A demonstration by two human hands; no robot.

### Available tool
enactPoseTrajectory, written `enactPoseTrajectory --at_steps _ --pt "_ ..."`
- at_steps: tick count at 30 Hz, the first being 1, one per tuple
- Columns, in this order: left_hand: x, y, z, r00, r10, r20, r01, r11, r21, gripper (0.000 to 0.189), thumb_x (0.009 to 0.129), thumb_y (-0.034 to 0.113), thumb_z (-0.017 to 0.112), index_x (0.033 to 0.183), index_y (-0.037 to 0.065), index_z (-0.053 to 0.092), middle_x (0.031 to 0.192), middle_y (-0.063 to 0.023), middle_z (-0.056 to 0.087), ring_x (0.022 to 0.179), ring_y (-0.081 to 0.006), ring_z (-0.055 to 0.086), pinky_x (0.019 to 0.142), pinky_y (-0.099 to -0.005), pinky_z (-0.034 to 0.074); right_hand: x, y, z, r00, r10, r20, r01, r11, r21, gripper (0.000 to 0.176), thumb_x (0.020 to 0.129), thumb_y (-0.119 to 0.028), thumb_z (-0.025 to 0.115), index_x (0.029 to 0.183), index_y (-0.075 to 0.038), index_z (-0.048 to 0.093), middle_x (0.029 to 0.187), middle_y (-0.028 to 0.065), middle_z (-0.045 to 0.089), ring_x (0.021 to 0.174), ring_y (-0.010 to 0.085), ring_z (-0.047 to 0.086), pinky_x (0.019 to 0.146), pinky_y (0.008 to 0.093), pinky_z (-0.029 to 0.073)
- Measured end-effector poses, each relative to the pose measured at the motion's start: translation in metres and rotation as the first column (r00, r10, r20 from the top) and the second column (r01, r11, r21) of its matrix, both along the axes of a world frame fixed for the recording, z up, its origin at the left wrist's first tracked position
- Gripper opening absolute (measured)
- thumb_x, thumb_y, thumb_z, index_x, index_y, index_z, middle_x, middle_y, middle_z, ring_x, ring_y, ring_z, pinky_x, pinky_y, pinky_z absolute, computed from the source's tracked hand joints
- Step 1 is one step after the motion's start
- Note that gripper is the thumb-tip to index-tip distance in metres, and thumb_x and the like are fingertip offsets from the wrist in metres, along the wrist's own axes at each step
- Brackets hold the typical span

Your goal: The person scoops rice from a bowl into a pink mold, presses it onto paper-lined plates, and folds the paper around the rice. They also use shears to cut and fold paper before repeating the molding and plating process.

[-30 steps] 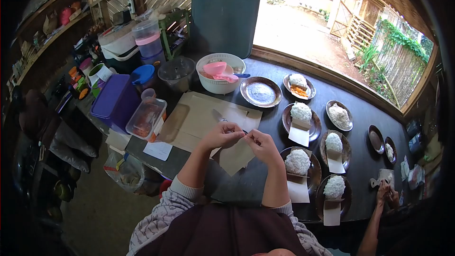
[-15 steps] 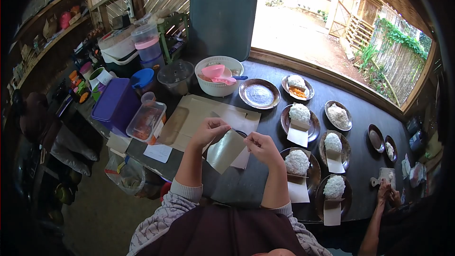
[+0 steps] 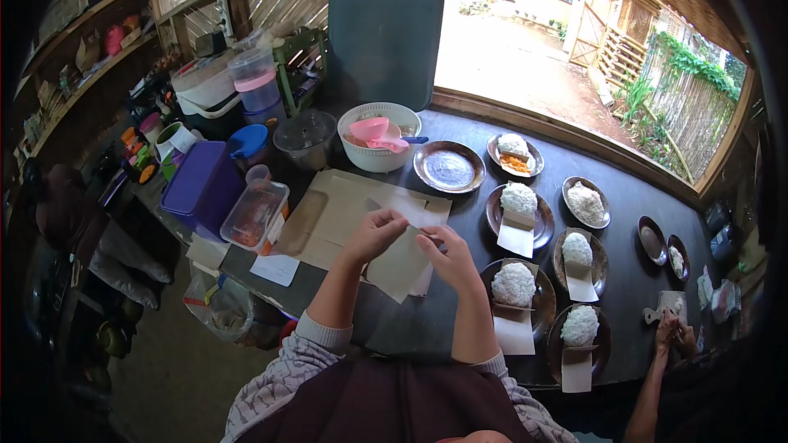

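Observation:
Between my hands hangs a piece of brown food-wrapping paper (image 3: 400, 268), held by its upper edge. My left hand (image 3: 377, 235) pinches it near the top left. At the top right my right hand (image 3: 448, 254) has its fingertips on the paper, thumb and forefinger together. Below lies a stack of larger brown paper sheets (image 3: 336, 197) on the dark table. Right of my hands, plates carry white rice mounds with folded paper pieces; the nearest is a big rice mound (image 3: 515, 285) with a paper flap (image 3: 514, 331) toward me.
An unfilled brown plate (image 3: 449, 167) and a white basket (image 3: 380, 158) with pink scoops stand beyond the sheets. At left are a clear container (image 3: 255, 214) of orange food and a purple box (image 3: 203, 186). At far right, another person's hands (image 3: 675, 335) work over a board (image 3: 671, 306).
My hands have drawn closer together. The paper between them has turned from its shiny side to a matte face. The other person's hands have shifted slightly.

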State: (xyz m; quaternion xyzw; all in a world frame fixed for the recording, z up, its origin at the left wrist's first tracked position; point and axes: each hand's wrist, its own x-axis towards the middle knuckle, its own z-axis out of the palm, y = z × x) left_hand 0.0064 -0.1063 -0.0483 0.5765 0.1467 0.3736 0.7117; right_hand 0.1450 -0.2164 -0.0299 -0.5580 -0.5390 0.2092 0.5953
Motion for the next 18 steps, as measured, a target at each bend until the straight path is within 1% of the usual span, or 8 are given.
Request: enactPoseTrajectory --at_steps 1,2,3,5,7,10,13,18 --pt "0.003 -0.002 -0.002 1.000 -0.003 0.000 0.003 1.000 0.001 0.010 0.085 0.011 0.056 0.077 0.004 0.055 0.070 0.0042 0.051 0.061 -0.0020 0.044 0.055 -0.0157 0.035 0.001 0.000 0.000 0.995 0.094 0.027 -0.093 0.995 -0.043 0.016 0.082 -0.014 0.057 0.085 0.002 0.058 0.063 0.0050 0.053 0.058 0.0076 0.048 0.055 0.0224 0.039" --pt "0.005 -0.003 -0.004 1.000 -0.025 0.005 0.025 1.000 0.002 0.009 0.085 0.010 0.056 0.078 0.004 0.055 0.071 0.0038 0.051 0.062 -0.0020 0.044 0.055 -0.0159 0.035 0.003 -0.004 0.002 0.995 0.102 0.001 -0.100 0.981 -0.164 0.018 0.082 -0.014 0.058 0.085 0.003 0.057 0.062 0.0055 0.052 0.058 0.0074 0.046 0.055 0.0228 0.039" --pt "0.008 -0.006 -0.002 0.999 -0.045 0.011 0.045 0.999 0.002 0.009 0.085 0.010 0.055 0.078 0.004 0.055 0.072 0.0034 0.052 0.063 -0.0019 0.044 0.056 -0.0160 0.035 0.004 -0.004 0.001 0.995 0.101 0.003 -0.100 0.981 -0.165 0.018 0.082 -0.014 0.058 0.085 0.003 0.057 0.062 0.0055 0.052 0.058 0.0074 0.046 0.055 0.0228 0.039" --pt "0.009 -0.011 0.003 0.999 -0.024 0.035 0.024 1.000 -0.004 0.011 0.085 0.011 0.056 0.077 0.004 0.056 0.068 0.0041 0.052 0.059 -0.0016 0.044 0.051 -0.0161 0.034 0.004 -0.003 0.000 0.996 0.085 -0.015 -0.087 0.982 -0.169 0.018 0.081 -0.014 0.059 0.084 0.004 0.057 0.060 0.0045 0.051 0.057 0.0071 0.043 0.055 0.0235 0.039" --pt "0.004 -0.014 0.012 0.983 0.006 -0.183 0.019 0.990 0.137 0.014 0.085 0.012 0.056 0.074 0.003 0.056 0.058 0.0043 0.050 0.047 -0.0022 0.041 0.041 -0.0175 0.030 0.004 -0.005 0.003 0.995 0.100 -0.015 -0.101 0.981 -0.164 0.018 0.081 -0.014 0.059 0.083 0.004 0.057 0.059 0.0042 0.050 0.058 0.0069 0.043 0.055 0.0233 0.039" --pt "0.001 -0.013 0.013 0.991 -0.045 -0.127 0.056 0.994 0.089 0.020 0.084 0.014 0.059 0.067 0.004 0.054 0.051 0.0059 0.045 0.040 -0.0023 0.036 0.035 -0.0189 0.025 0.006 -0.005 0.002 0.995 0.104 0.010 -0.101 0.982 -0.160 0.019 0.081 -0.015 0.060 0.083 0.004 0.058 0.059 0.0042 0.052 0.059 0.0066 0.045 0.056 0.0229 0.040" --pt "0.000 -0.008 0.006 0.995 -0.069 -0.066 0.076 0.991 0.112 0.018 0.086 0.014 0.056 0.072 0.003 0.056 0.050 0.0018 0.046 0.035 -0.0049 0.036 0.033 -0.0203 0.025 0.006 -0.007 0.006 0.996 0.077 0.042 -0.069 0.984 -0.166 0.020 0.081 -0.016 0.060 0.085 0.003 0.061 0.059 0.0049 0.054 0.059 0.0064 0.046 0.056 0.0226 0.041" --pt "-0.005 -0.002 0.004 0.994 -0.083 -0.076 0.092 0.988 0.121 0.021 0.086 0.018 0.055 0.071 0.003 0.056 0.050 0.0013 0.046 0.037 -0.0058 0.039 0.034 -0.0211 0.028 0.010 -0.007 0.005 0.998 0.052 0.043 -0.045 0.986 -0.161 0.021 0.081 -0.017 0.061 0.086 0.002 0.064 0.058 0.0052 0.057 0.057 0.0053 0.047 0.054 0.0228 0.041"
